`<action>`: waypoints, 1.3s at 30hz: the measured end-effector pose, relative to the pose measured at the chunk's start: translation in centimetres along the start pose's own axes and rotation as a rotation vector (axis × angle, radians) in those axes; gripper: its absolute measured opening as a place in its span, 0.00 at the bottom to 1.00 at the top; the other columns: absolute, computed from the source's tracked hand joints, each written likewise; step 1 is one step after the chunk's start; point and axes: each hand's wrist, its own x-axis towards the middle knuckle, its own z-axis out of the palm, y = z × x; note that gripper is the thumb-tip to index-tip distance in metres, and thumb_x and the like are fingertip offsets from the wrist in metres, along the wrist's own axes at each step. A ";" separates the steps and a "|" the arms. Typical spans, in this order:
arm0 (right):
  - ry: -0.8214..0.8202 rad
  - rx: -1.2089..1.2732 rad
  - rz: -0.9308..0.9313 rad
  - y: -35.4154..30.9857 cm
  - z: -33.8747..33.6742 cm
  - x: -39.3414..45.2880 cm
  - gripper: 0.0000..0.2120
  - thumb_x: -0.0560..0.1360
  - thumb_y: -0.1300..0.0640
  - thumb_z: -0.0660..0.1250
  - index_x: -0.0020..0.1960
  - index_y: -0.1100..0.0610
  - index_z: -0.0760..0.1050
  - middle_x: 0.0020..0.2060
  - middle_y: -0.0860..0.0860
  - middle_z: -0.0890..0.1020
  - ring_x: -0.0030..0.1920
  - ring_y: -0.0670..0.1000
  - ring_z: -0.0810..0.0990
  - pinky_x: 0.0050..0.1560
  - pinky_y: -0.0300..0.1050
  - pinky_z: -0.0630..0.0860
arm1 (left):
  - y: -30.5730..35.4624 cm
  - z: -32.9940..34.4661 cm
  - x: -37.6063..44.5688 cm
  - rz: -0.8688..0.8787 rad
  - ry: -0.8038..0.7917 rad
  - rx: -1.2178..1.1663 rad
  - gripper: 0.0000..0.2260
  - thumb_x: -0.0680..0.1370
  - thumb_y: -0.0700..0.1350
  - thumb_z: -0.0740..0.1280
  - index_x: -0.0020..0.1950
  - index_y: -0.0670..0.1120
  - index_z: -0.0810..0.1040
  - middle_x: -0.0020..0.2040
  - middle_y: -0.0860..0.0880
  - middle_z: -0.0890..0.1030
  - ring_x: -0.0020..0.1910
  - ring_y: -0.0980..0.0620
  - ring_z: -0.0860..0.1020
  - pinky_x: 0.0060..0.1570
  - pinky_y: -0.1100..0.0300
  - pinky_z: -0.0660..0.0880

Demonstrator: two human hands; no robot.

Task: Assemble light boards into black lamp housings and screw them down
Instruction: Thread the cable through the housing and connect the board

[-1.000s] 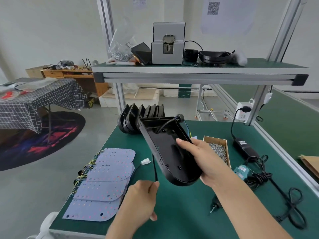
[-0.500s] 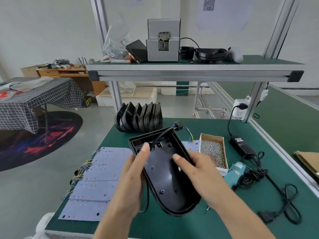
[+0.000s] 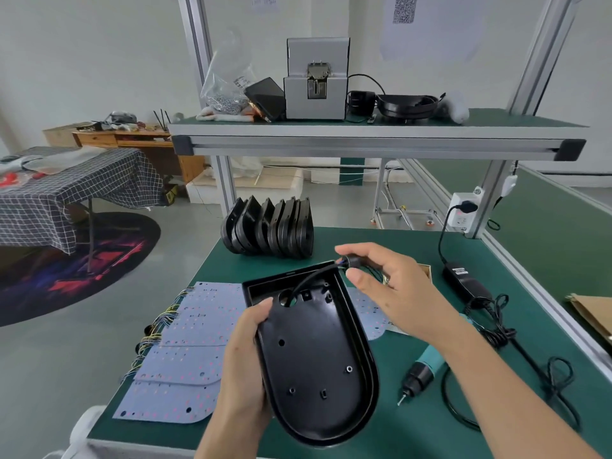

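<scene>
Green-matted workbench (image 3: pixel 414 435) fills the lower frame, with light boards (image 3: pixel 185 356) fanned at lower left and spare housings (image 3: pixel 268 230) stacked at centre. Held above it at lower centre, the black lamp housing (image 3: pixel 318 366) looks a light, rigid, smooth shell, best gripped by its rim, as the left hand (image 3: pixel 245 369) does. Right hand (image 3: pixel 384 286) pinches the cable grommet (image 3: pixel 351 261) at the housing's top edge; the QR sheet (image 3: pixel 404 9) at upper right bears no readable text.

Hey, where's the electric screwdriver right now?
In the head view the electric screwdriver lies on the green bench, right of the black housing held by the left hand, under the right forearm, tip toward the person.
</scene>
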 end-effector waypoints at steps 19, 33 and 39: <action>0.002 -0.342 -0.249 -3.8 3.0 -0.1 0.14 0.81 0.58 0.69 0.66 0.52 0.82 0.48 0.44 0.79 0.48 0.46 0.80 0.52 0.37 0.74 | -0.7 0.6 1.2 0.342 0.111 0.471 0.15 0.73 0.58 0.67 0.53 0.52 0.84 0.51 0.48 0.87 0.54 0.45 0.84 0.55 0.43 0.79; 0.131 -0.367 -0.275 -5.3 5.0 0.2 0.04 0.77 0.59 0.72 0.52 0.55 0.83 0.45 0.48 0.82 0.46 0.48 0.81 0.47 0.49 0.78 | 0.4 2.6 1.1 0.526 0.102 0.560 0.14 0.74 0.53 0.63 0.52 0.47 0.81 0.51 0.43 0.82 0.54 0.39 0.78 0.57 0.35 0.74; 0.030 -0.577 -0.241 -6.0 5.2 0.1 0.05 0.79 0.56 0.64 0.50 0.56 0.78 0.43 0.50 0.74 0.40 0.59 0.77 0.41 0.59 0.76 | -0.1 2.6 1.0 0.568 0.098 0.646 0.10 0.73 0.53 0.62 0.47 0.50 0.78 0.43 0.50 0.80 0.45 0.48 0.75 0.47 0.42 0.74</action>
